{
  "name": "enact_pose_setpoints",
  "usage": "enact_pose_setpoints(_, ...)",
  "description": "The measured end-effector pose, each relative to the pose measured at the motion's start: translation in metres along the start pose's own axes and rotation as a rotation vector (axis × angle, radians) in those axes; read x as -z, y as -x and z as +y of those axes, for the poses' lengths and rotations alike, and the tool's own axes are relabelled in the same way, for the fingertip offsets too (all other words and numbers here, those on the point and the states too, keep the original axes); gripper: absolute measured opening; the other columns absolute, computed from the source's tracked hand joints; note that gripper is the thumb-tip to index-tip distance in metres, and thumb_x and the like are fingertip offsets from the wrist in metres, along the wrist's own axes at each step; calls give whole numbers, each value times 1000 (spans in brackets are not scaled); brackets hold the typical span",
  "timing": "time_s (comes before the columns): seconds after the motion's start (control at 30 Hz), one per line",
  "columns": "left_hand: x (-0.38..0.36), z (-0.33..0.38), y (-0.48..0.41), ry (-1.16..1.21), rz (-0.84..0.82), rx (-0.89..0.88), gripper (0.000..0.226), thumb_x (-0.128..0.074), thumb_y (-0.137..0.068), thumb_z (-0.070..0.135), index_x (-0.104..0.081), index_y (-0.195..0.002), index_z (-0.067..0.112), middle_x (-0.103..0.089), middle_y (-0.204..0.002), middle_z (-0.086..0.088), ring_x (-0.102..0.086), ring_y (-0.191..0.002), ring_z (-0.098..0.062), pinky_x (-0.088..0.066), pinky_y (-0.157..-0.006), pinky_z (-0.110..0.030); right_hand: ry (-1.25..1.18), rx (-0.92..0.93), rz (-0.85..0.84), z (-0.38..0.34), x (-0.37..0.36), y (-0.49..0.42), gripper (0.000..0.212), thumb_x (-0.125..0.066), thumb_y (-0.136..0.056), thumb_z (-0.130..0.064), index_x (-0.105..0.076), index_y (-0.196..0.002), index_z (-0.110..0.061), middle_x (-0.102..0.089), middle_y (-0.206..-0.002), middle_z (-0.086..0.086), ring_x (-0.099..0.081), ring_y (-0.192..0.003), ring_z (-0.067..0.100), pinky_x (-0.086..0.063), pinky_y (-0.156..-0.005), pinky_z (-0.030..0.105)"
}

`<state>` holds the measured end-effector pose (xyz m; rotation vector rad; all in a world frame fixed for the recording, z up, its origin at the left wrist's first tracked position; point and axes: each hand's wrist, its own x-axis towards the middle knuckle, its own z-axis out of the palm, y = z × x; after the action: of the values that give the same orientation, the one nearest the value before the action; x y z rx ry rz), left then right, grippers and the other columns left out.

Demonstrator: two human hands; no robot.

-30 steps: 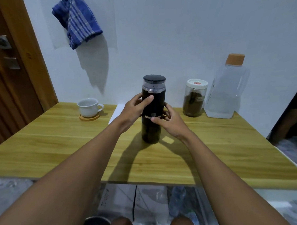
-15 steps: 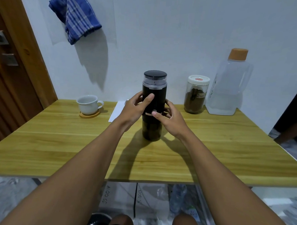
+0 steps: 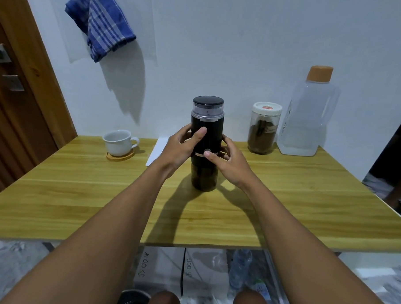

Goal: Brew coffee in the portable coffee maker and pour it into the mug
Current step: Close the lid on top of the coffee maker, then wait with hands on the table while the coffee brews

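Fingers of the left hand [image 3: 180, 148] and right hand [image 3: 230, 163] pass behind the coffee maker [image 3: 206, 133] — hidden there. Print on the jar [image 3: 263, 131] lid — too small to read. The dark object [image 3: 131, 299] at the bottom edge is cropped, possibly a shoe.

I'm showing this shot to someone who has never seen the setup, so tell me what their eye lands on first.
The tall black coffee maker stands upright in the middle of the table, the left hand gripping its upper body and the right hand lower, thumb by a small round button. Next, the blue striped towel hanging on the wall, upper left, then the white mug on a coaster at back left.
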<state>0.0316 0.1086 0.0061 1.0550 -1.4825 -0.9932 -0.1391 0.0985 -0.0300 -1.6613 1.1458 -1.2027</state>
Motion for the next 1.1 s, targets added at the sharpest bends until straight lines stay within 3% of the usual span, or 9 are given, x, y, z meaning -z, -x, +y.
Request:
enact_pose_setpoints(0.27, 0, 1, 1, -11, -29, 6, 15, -65, -85, 61, -67, -100, 63, -70, -117, 21, -62, -113, 3, -49, -106, -41, -1, 27, -15, -1, -2, 3, 66, -70, -90, -38, -39, -148, -34, -54, -142, -4, -44, -136, 21, -39, -112, 48)
enact_pose_setpoints(0.4, 1, -4, 5, -47, -75, 27, 31, -55, -97, 56, -54, -128, 57, -65, -123, 29, -57, -117, 10, -46, -101, -31, -21, 6, -33, 7, 0, 8, 68, -68, -91, -42, -35, -150, -40, -49, -147, -5, -44, -137, 18, -41, -109, 39)
enact_pose_setpoints(0.5, 5, -25, 12, -101, -6, 101, 59, -47, -98, 59, -36, -153, 39, -45, -153, 14, -46, -137, -8, -37, -114, -41, -43, -49, -4, 22, 6, 16, 64, -60, -95, -43, -33, -152, -37, -44, -151, -4, -45, -131, 8, -44, -87, 18)
enact_pose_setpoints(0.53, 7, -34, 16, -137, 35, 122, 62, -46, -99, 59, -34, -154, 35, -39, -157, 10, -44, -138, -12, -35, -115, -39, -31, -89, 19, 28, 7, 20, 60, -56, -97, -45, -33, -152, -37, -43, -152, -4, -44, -128, 6, -43, -81, 17)
enact_pose_setpoints(0.63, 10, -59, 29, -283, 140, 139, 59, -45, -102, 54, -41, -153, 26, -47, -152, 1, -49, -125, -10, -38, -102, -29, 324, -187, 77, 47, 16, 26, 54, -43, -100, -51, -34, -151, -38, -42, -153, -4, -42, -135, 16, -42, -102, 39)
enact_pose_setpoints(0.7, 12, -76, 37, -413, 133, 168, 57, -46, -102, 53, -43, -151, 24, -50, -150, -3, -50, -130, -18, -41, -106, -37, 662, -257, 9, 58, 19, 29, 56, -37, -100, -53, -32, -153, -33, -36, -158, 0, -34, -143, 23, -27, -115, 49)
enact_pose_setpoints(0.8, 15, -94, 45, -645, 70, 196, 57, -46, -101, 53, -42, -151, 25, -47, -153, -4, -47, -136, -24, -42, -109, -47, 947, -302, -74, 72, 18, 32, 62, -28, -100, -57, -26, -155, -28, -19, -164, 5, -14, -151, 23, -6, -120, 53)
enact_pose_setpoints(1.1, 12, -106, 44, -1031, 23, 122, 53, -41, -103, 49, -53, -143, 18, -47, -152, -5, -42, -139, -25, -33, -112, -42, 1067, -270, -63, 82, 13, 34, 66, -20, -98, -62, -21, -157, -30, -9, -166, 2, -4, -153, 20, 0, -121, 54)
